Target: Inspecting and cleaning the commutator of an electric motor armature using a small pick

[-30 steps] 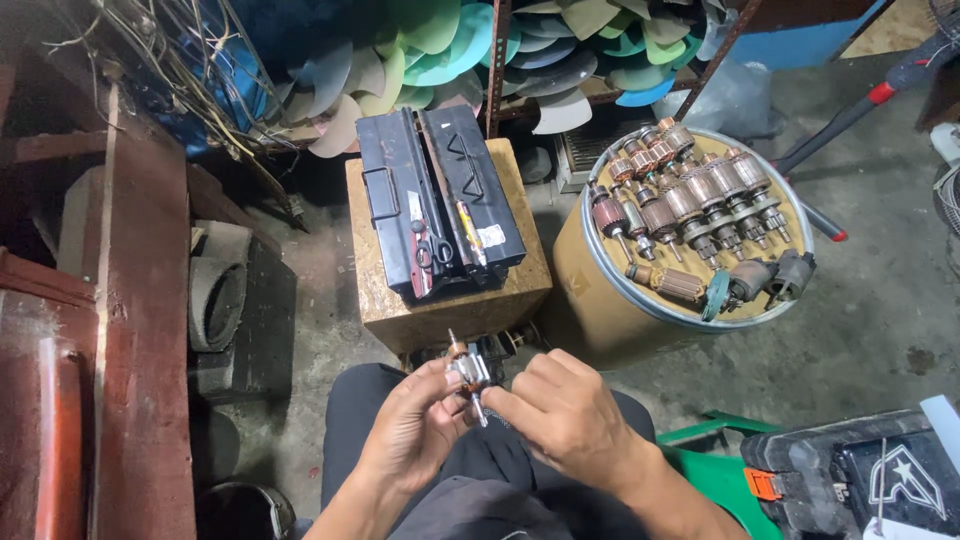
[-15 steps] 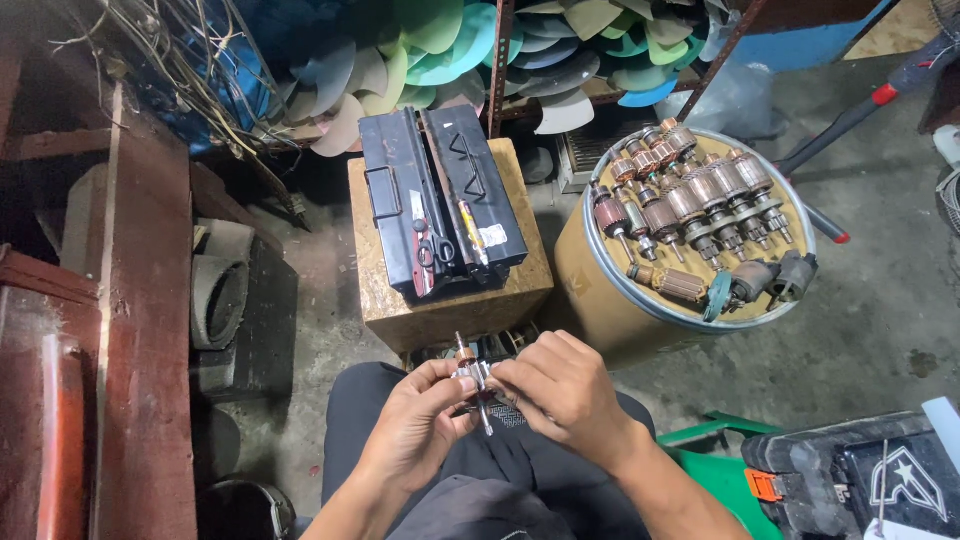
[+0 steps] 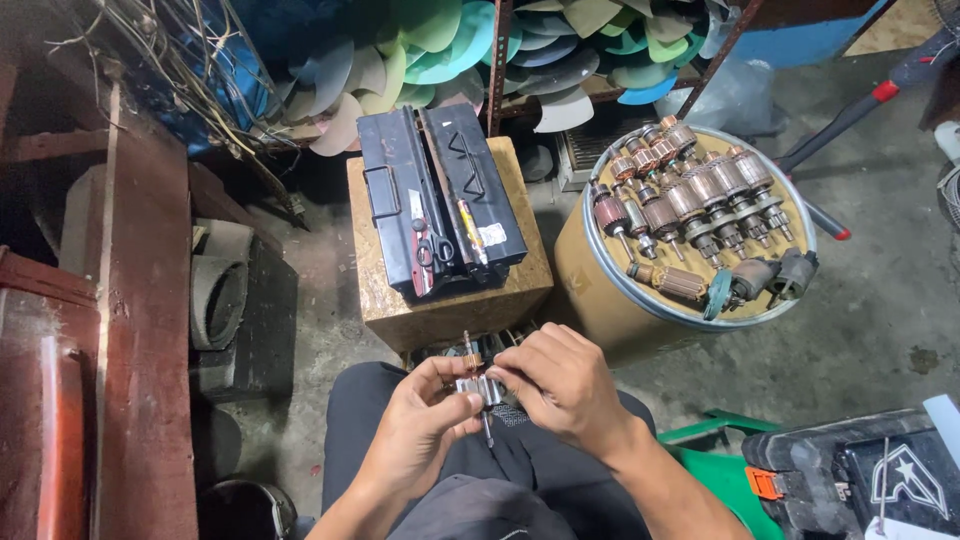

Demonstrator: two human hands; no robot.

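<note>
A small motor armature (image 3: 476, 388) with a metal shaft stands roughly upright over my lap, held by both hands. My left hand (image 3: 418, 428) grips its left side with thumb and fingers. From the right, my right hand (image 3: 560, 388) closes its fingertips on the core. The shaft sticks out above and below my fingers. A wooden block (image 3: 455, 300) just beyond my hands carries a black metal toolbox (image 3: 440, 195), with scissors (image 3: 432, 250) lying on its lid.
A round drum (image 3: 600, 300) on the right holds several motor armatures (image 3: 690, 200) on its lid. Stacked fan blades (image 3: 440, 50) fill the shelf behind. A rusty red cabinet (image 3: 130, 330) stands on the left, and a black and green case (image 3: 860, 470) lies at bottom right.
Both hands have shifted slightly on the armature, turning it a little between the fingers. Nothing else has moved.
</note>
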